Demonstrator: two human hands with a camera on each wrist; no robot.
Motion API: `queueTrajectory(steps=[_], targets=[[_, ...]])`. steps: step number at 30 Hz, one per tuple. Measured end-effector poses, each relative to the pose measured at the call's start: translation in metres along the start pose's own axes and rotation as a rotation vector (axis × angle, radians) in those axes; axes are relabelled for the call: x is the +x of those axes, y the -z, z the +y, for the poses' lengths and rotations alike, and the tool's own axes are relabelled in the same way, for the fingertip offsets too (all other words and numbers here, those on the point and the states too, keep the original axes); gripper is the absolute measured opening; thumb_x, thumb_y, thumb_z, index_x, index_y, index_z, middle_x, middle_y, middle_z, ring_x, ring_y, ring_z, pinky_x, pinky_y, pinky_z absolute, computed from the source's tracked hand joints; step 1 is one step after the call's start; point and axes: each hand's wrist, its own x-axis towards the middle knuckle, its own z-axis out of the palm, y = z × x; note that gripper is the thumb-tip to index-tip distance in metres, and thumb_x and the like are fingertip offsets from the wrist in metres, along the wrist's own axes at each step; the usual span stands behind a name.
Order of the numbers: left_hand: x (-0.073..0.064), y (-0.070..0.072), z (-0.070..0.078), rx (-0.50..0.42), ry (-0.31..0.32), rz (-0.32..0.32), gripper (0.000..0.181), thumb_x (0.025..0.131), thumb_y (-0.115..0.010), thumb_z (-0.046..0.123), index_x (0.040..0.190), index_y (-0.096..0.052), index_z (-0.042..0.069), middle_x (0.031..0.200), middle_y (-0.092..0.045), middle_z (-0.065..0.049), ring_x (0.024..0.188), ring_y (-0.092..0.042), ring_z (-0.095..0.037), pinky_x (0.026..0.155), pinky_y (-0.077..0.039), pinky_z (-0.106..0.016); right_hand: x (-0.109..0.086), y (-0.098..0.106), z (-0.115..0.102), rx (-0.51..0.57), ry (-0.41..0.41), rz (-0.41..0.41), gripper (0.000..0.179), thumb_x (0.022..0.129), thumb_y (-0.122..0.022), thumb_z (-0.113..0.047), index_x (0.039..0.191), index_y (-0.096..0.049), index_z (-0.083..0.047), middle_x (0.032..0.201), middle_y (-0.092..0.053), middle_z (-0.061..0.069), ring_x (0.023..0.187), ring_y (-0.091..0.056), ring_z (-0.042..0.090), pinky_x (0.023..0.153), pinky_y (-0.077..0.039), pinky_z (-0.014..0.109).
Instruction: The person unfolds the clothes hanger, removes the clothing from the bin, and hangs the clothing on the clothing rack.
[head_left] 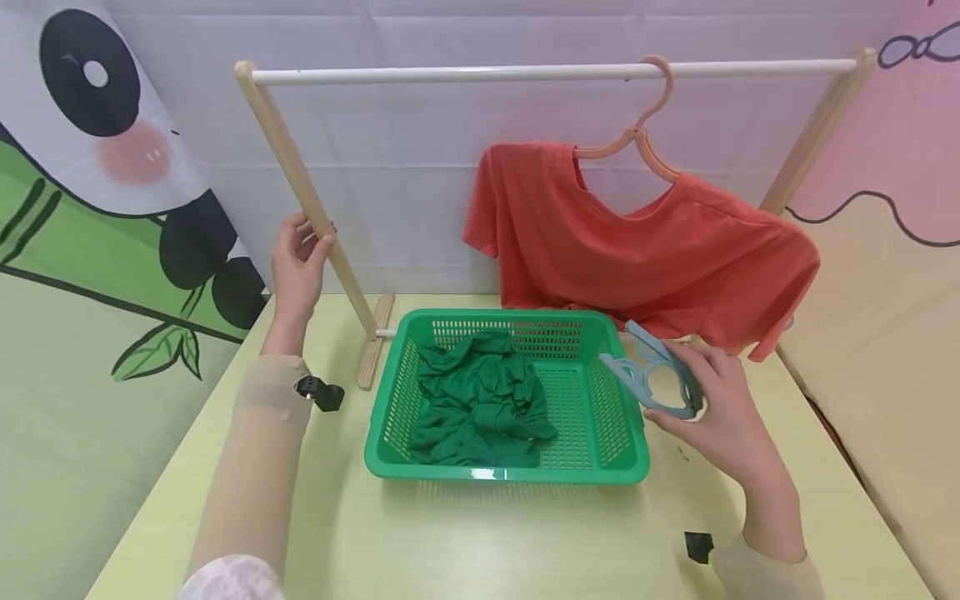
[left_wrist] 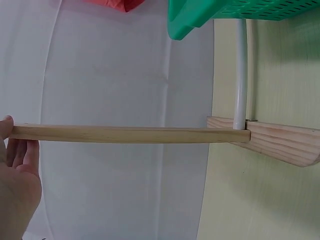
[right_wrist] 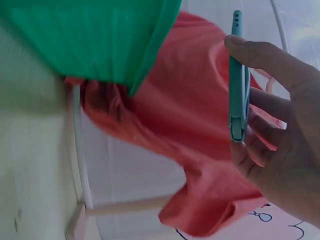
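My left hand grips the left wooden post of a clothes rack, with the thumb on one side and fingers on the other in the left wrist view. In my right hand is a blue folding hanger, its arms folded together, pinched between thumb and fingers above the basket's right edge. The green basket stands on the table between both hands, and crumpled green cloth lies in its left part. Behind it, a red T-shirt hangs on a pink hanger, its left shoulder lower in the picture.
The rack's white top bar carries the pink hanger toward its right end. A wooden foot of the rack rests on the pale table left of the basket. Printed cloth hangs behind the rack.
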Motion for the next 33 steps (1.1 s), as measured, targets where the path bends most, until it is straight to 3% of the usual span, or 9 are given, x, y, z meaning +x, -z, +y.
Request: queueTrajectory(steps=[4,8,16,19,24,29,33], targets=[[0.001,-0.002,0.0,-0.016,0.002,0.004,0.035,0.097,-0.06,0.008,0.131,-0.057,0.019,0.127,-0.063,-0.01,0.127,-0.06,-0.023,0.112,-0.044,-0.042,0.009,-0.011,-0.018,0.049,0.027,0.068,0.096,0.062,-0.093,-0.01,0.146,-0.048,-0.016,0.126,-0.052,0.01,0.113,-0.036,0.014,0.081,-0.035,0.028],[0.002,-0.001,-0.002,-0.026,-0.011,0.004,0.035,0.097,-0.06,0.007,0.13,-0.058,0.018,0.124,-0.064,-0.006,0.126,-0.061,-0.022,0.112,-0.045,-0.041,0.018,-0.023,-0.032,0.086,0.009,0.11,0.093,0.064,-0.093,-0.012,0.146,-0.048,-0.017,0.129,-0.055,0.009,0.115,-0.038,0.015,0.083,-0.036,0.032],[0.001,-0.001,-0.003,-0.026,-0.013,0.006,0.035,0.097,-0.06,0.006,0.13,-0.058,0.018,0.127,-0.063,-0.01,0.127,-0.06,-0.021,0.111,-0.045,-0.041,0.025,-0.039,-0.051,0.196,-0.045,0.095,0.099,0.067,-0.092,-0.016,0.151,-0.04,-0.021,0.124,-0.058,0.007,0.109,-0.042,0.009,0.075,-0.042,0.013],[0.001,-0.001,-0.003,-0.025,-0.011,0.006,0.035,0.097,-0.06,0.007,0.13,-0.058,0.018,0.129,-0.062,-0.014,0.127,-0.06,-0.022,0.111,-0.045,-0.041,0.026,-0.043,-0.054,0.242,-0.036,0.101,0.104,0.066,-0.091,-0.013,0.154,-0.036,-0.023,0.121,-0.059,0.008,0.107,-0.043,0.008,0.075,-0.043,0.012],[0.003,0.0,-0.008,-0.014,-0.008,0.003,0.035,0.098,-0.06,0.009,0.131,-0.057,0.018,0.132,-0.06,-0.017,0.129,-0.059,-0.023,0.112,-0.044,-0.041,0.027,-0.046,-0.06,0.223,-0.071,0.082,0.102,0.068,-0.091,-0.018,0.154,-0.035,-0.027,0.127,-0.057,0.004,0.109,-0.041,0.006,0.073,-0.046,0.014],[0.008,0.002,-0.011,0.033,0.029,0.0,0.037,0.098,-0.06,0.012,0.135,-0.055,0.017,0.134,-0.059,-0.012,0.13,-0.057,-0.023,0.112,-0.044,-0.039,0.03,-0.048,-0.065,0.209,-0.095,0.083,0.101,0.07,-0.091,-0.022,0.154,-0.035,-0.029,0.127,-0.055,0.002,0.11,-0.041,0.007,0.074,-0.047,0.019],[0.005,0.003,-0.005,0.076,0.11,-0.003,0.048,0.098,-0.059,0.014,0.144,-0.046,0.023,0.144,-0.051,-0.012,0.135,-0.052,-0.026,0.114,-0.043,-0.04,0.031,-0.051,-0.068,0.207,-0.077,0.104,0.101,0.07,-0.091,-0.021,0.153,-0.034,-0.032,0.126,-0.055,0.003,0.111,-0.041,0.009,0.074,-0.045,0.019]])
